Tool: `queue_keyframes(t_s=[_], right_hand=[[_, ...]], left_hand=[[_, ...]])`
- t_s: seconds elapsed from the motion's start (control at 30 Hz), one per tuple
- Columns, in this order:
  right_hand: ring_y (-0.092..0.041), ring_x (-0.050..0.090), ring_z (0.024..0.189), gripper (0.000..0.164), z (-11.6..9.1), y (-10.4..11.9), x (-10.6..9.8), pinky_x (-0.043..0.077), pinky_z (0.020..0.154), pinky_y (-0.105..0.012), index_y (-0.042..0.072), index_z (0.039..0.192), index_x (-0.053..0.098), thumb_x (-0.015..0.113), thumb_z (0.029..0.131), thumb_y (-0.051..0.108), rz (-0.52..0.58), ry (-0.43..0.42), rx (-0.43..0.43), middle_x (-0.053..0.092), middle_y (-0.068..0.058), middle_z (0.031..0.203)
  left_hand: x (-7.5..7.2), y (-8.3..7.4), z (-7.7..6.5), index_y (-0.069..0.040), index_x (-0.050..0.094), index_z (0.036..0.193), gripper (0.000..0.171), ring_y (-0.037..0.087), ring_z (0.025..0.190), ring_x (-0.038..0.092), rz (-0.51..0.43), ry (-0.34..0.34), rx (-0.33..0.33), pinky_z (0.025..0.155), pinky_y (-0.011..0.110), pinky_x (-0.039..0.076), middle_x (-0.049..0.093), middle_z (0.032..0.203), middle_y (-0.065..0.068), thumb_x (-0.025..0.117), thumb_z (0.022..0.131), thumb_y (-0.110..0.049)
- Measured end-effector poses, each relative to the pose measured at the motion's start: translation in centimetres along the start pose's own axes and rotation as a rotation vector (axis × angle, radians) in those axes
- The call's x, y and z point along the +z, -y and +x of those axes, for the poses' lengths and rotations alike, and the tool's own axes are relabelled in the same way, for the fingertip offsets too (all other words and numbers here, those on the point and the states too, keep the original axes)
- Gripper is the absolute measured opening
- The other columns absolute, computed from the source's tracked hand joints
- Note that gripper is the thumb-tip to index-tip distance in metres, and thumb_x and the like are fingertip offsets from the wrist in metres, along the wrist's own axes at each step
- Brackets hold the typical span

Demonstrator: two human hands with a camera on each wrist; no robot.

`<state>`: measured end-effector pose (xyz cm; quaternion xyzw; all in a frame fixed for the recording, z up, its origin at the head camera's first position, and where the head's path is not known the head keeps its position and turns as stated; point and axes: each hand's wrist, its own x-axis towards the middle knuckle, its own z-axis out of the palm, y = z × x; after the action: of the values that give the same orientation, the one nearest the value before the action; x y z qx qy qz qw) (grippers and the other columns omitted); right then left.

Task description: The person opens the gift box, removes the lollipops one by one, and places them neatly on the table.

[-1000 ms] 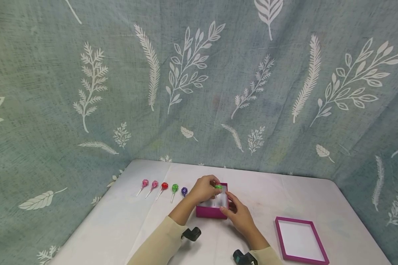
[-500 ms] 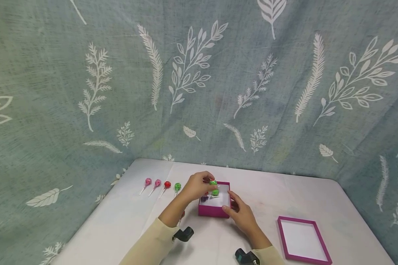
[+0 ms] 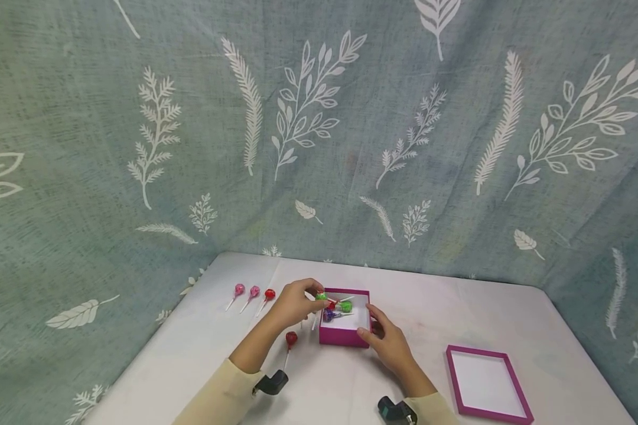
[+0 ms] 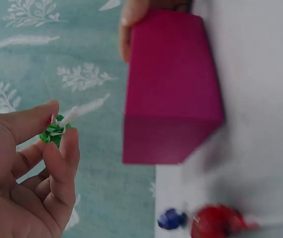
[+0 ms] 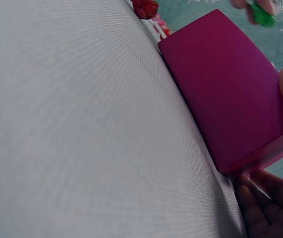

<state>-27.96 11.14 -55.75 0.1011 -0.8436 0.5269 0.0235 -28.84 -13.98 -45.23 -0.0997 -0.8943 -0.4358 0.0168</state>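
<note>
My left hand pinches a green-wrapped lollipop between thumb and fingertips, at the left rim of an open magenta box. In the left wrist view the lollipop's white stick points up from the fingers. My right hand holds the box at its right side, thumb at the front corner and fingers along the side. Inside the box lie a green lollipop, a purple lollipop and a red lollipop, partly covered by the left fingers.
Two pink lollipops and a red lollipop lie in a row at the back left. A dark red lollipop lies beside the left forearm. The magenta-edged box lid lies at the right, white inside up.
My left hand has moved left from over the box to its left rim, holding a green lollipop. The lollipops inside have come into view. My right hand stays on the box.
</note>
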Motion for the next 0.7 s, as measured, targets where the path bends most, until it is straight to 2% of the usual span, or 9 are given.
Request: queue_keyframes(t_s=[0.27,0.7], right_hand=[[-0.031,0.057,0.118,0.069,0.3,0.0,-0.1,0.045,0.096,-0.050,0.029,0.146,0.044,0.073,0.085,0.043,-0.006,-0.008,0.003,0.052,-0.015,0.139],[-0.032,0.057,0.118,0.069,0.2,-0.1,0.4,0.046,0.095,-0.050,0.029,0.146,0.045,0.073,0.084,0.046,-0.016,-0.008,0.007,0.053,-0.015,0.138]], left_hand=[[-0.8,2.4,-0.9,-0.015,0.067,0.105,0.026,0.011,0.067,0.063,0.059,-0.028,-0.029,0.063,0.032,0.050,0.063,0.097,0.000,0.078,0.084,-0.028],[-1.6,5.2,-2.8,-0.009,0.068,0.106,0.029,0.014,0.071,0.062,0.042,-0.067,-0.077,0.063,0.030,0.052,0.064,0.099,0.003,0.079,0.083,-0.023]])
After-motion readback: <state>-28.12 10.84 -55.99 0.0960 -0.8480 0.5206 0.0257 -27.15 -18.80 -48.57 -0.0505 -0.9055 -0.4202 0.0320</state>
